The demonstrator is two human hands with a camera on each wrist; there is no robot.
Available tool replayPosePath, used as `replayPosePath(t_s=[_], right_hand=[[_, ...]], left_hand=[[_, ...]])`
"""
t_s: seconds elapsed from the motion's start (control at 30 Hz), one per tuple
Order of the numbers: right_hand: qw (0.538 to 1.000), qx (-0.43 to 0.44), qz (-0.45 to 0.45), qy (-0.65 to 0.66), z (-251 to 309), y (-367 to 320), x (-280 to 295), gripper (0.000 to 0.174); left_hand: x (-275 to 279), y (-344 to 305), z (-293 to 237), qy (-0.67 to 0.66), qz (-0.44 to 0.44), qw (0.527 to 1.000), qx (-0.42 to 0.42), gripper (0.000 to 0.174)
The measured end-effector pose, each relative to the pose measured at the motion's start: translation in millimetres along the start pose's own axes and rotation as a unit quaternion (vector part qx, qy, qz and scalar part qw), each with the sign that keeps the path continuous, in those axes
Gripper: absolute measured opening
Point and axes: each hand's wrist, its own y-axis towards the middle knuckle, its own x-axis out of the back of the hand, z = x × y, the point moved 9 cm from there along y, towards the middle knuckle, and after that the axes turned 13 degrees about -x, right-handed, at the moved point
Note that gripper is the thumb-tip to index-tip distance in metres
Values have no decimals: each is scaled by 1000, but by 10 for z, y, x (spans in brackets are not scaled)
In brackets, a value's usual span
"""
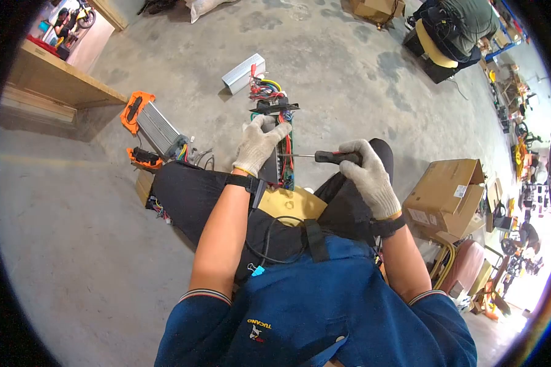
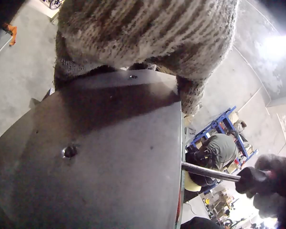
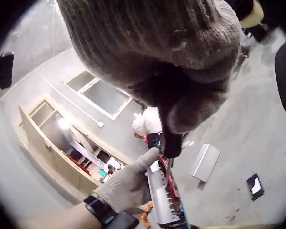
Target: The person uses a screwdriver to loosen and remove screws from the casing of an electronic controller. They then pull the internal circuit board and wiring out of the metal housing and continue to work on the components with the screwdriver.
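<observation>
My gloved left hand grips a circuit board assembly above my lap. A bundle of coloured wires leaves its far end. In the left wrist view, a flat metal plate with a few holes forms one face of this assembly, and the gloved fingers hold its far end. The gloved right hand is curled round the dark handle of a screwdriver. Its thin shaft points left, with the tip at the board's right side. The right wrist view shows the shaft running along the row of components.
An empty silver casing lies on the floor ahead. To the left is a finned metal controller beside orange end pieces. A cardboard box stands at right. Farther off, another person bends over.
</observation>
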Motion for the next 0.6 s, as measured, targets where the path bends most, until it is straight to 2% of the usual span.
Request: replayPosePath(t_s=[0.1, 0.17, 0.23, 0.3, 0.37, 0.47, 0.53, 0.57, 0.6], right_hand=[[998, 50, -29, 4, 248, -76, 9, 35], [977, -182, 44, 105, 95, -83, -50, 34], [972, -180, 78, 128, -41, -42, -51, 40], [999, -31, 19, 18, 61, -6, 9, 39], [999, -35, 20, 34, 11, -18, -8, 38], [989, -85, 23, 116, 84, -66, -3, 36], [973, -183, 82, 115, 40, -95, -31, 38], [973, -183, 81, 115, -21, -66, -35, 38], [987, -122, 62, 81, 4, -16, -29, 38]], left_hand=[[-9, 20, 65, 8, -9, 1000, -3, 65], [3, 36, 104, 29, -24, 999, -9, 67], [-19, 59, 149, 26, -30, 999, -16, 68], [27, 39, 119, 25, -38, 999, -20, 69], [-2, 1, 36, -5, -12, 1000, -14, 70], [-15, 26, 67, 5, -17, 1000, -11, 70], [-6, 6, 34, 25, -20, 999, -11, 69], [16, -2, 20, 45, -26, 999, -10, 69], [6, 4, 52, 45, -26, 999, -10, 69]])
